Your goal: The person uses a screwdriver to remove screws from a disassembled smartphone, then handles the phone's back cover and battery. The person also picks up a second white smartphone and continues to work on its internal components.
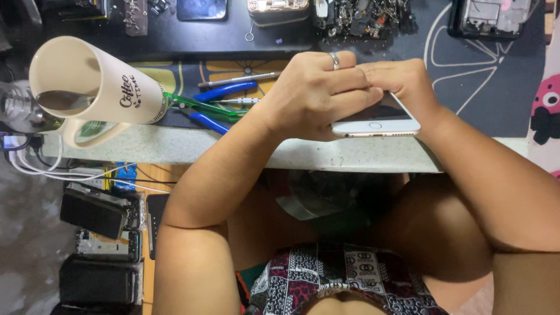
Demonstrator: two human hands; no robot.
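Both hands grip a white smartphone (378,121), its long axis left-right, home button end nearest. The left hand (312,93) fingers wrap it; the right hand (402,81) pinches its far edge. A cream mug (93,81) with dark lettering stands left

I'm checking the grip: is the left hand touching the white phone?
Touching. The head view shows the left hand with its fingers laid over the white phone screen.

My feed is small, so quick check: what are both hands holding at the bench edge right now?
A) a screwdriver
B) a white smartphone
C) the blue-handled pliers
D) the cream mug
B: the left hand and right hand both grip the white smartphone; the blue-handled pliers and cream mug sit untouched to the left.
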